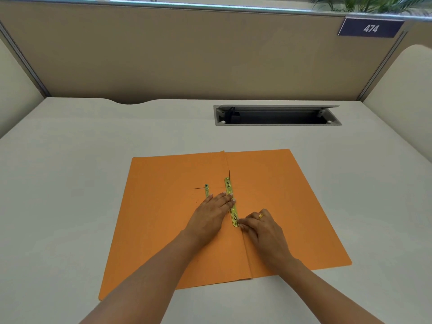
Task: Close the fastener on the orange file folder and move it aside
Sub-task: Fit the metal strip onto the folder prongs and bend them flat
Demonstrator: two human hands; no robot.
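The orange file folder lies spread flat on the white desk, its crease running down the middle. A gold metal fastener bar lies along the crease, with a thin prong standing up at its far end. A second, shorter gold strip lies just to its left, mostly under my left hand. My left hand rests flat, fingertips pressing on the middle of the bar. My right hand, with a ring on it, has its fingertips pinched at the bar's near end.
A cable tray with its lid raised is sunk into the white desk at the back right. Beige partition walls enclose the desk on three sides; one carries a sign reading 474.
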